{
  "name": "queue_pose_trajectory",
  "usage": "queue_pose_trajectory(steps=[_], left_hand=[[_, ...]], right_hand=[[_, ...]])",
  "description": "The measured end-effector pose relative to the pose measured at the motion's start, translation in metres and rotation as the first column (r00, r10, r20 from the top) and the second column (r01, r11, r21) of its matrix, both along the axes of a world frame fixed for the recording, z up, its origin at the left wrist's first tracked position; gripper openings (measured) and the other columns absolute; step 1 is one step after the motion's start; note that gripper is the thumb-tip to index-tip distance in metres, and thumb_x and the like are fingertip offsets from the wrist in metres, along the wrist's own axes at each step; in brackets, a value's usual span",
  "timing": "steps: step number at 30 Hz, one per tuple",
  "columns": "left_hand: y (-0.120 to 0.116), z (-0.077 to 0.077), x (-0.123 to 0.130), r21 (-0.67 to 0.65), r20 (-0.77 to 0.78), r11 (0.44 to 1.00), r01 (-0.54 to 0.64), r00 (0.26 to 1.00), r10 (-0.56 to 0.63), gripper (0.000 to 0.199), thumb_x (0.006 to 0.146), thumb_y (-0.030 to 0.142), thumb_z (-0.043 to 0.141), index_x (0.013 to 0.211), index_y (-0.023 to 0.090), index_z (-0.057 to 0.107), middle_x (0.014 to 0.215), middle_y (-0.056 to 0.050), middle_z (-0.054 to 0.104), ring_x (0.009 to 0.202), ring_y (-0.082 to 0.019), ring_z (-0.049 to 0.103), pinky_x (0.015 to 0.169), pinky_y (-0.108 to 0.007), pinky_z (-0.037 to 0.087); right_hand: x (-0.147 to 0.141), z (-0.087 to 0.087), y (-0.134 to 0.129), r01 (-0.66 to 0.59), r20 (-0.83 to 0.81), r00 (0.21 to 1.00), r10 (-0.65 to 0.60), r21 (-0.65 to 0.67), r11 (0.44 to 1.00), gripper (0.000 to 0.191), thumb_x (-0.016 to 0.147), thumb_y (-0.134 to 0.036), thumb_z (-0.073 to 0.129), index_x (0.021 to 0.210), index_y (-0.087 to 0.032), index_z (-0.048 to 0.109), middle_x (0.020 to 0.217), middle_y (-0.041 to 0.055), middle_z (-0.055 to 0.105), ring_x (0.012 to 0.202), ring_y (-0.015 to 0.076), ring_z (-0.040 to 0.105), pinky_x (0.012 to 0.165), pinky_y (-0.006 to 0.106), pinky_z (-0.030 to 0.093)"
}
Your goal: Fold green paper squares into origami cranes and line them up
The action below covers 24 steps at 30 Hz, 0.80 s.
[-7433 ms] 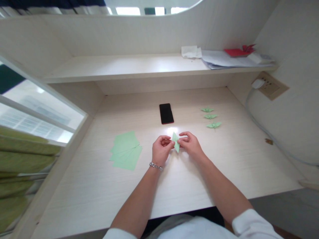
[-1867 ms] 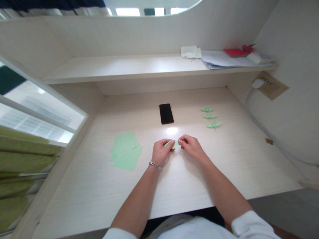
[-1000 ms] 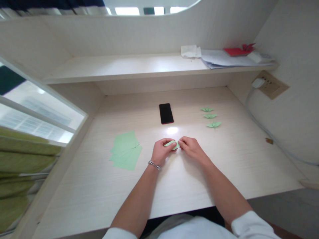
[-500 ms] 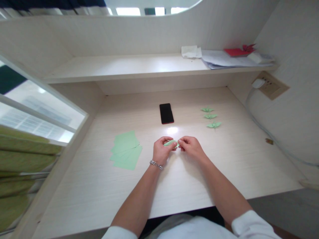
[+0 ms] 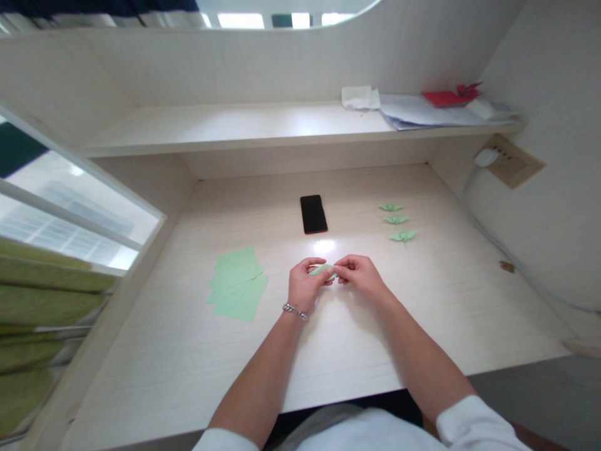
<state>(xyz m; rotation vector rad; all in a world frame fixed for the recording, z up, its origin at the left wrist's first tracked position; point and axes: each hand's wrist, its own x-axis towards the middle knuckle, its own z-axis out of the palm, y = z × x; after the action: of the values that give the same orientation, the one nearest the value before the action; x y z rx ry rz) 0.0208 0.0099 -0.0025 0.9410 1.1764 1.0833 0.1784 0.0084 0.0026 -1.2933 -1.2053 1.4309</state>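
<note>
A small folded piece of green paper (image 5: 320, 270) is held above the desk, partly hidden by fingers. My left hand (image 5: 306, 283), with a chain bracelet at the wrist, pinches it between thumb and fingers. At its right end, the thumb and fingertips of my right hand (image 5: 359, 274) are closed on the same paper. Several flat green sheets (image 5: 238, 282) lie fanned out to the left of my hands. Three small folded green paper birds (image 5: 402, 236) sit in a column at the right.
Beyond my hands a black phone (image 5: 313, 214) lies on the desk (image 5: 188, 376). The raised shelf (image 5: 235, 128) bears white papers (image 5: 408, 113), a tissue (image 5: 359, 98) and a red folded item (image 5: 467, 91). A cable runs down the right wall from a socket (image 5: 514, 163).
My right hand has moved slightly left and its fingertips now meet the paper beside my left thumb. The other things have stayed in place.
</note>
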Motion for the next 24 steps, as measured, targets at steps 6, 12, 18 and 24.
queue_pose_trajectory(steps=[6, 12, 18, 24], left_hand=[[-0.0016, 0.0042, -0.0004, -0.089, 0.137, 0.991, 0.104, 0.986, -0.092, 0.064, 0.056, 0.026, 0.085, 0.112, 0.009, 0.059, 0.073, -0.007, 0.07, 0.059, -0.017, 0.068, 0.061, -0.031, 0.059], [-0.0005, 0.0041, -0.0007, -0.125, 0.136, 0.989, 0.077, 0.989, -0.06, 0.06, 0.051, 0.024, 0.087, 0.102, 0.009, 0.058, 0.068, -0.005, 0.068, 0.053, -0.018, 0.066, 0.053, -0.03, 0.057], [0.003, 0.0012, -0.0064, -0.081, 0.146, 0.993, 0.081, 0.987, -0.068, 0.048, 0.059, 0.031, 0.083, 0.096, 0.009, 0.062, 0.079, -0.009, 0.07, 0.065, -0.017, 0.068, 0.064, -0.032, 0.059], [0.0038, 0.0001, -0.0079, -0.002, 0.137, 1.0, 0.02, 0.99, -0.02, 0.048, 0.058, 0.037, 0.082, 0.095, 0.013, 0.064, 0.067, 0.001, 0.064, 0.063, -0.013, 0.064, 0.065, -0.029, 0.058]], right_hand=[[0.0014, -0.0027, 0.0002, 0.064, -0.009, 0.998, -0.064, 0.021, 0.998, 0.027, 0.068, -0.04, 0.072, 0.075, -0.015, 0.064, 0.054, -0.0004, 0.061, 0.049, 0.0129, 0.056, 0.048, 0.024, 0.043], [0.0014, -0.0018, 0.0002, 0.056, 0.0, 0.998, -0.056, 0.029, 0.998, 0.027, 0.068, -0.04, 0.071, 0.075, -0.016, 0.064, 0.055, -0.0008, 0.061, 0.049, 0.0132, 0.057, 0.049, 0.025, 0.044], [0.0043, -0.0036, 0.0015, 0.054, 0.004, 0.999, -0.055, 0.039, 0.998, 0.027, 0.068, -0.04, 0.071, 0.074, -0.015, 0.064, 0.055, -0.0006, 0.061, 0.048, 0.0125, 0.056, 0.049, 0.024, 0.043], [0.0047, -0.0071, 0.0031, 0.047, -0.02, 0.999, -0.046, 0.028, 0.999, 0.028, 0.066, -0.041, 0.072, 0.074, -0.015, 0.064, 0.057, -0.0004, 0.062, 0.047, 0.0119, 0.055, 0.048, 0.024, 0.043]])
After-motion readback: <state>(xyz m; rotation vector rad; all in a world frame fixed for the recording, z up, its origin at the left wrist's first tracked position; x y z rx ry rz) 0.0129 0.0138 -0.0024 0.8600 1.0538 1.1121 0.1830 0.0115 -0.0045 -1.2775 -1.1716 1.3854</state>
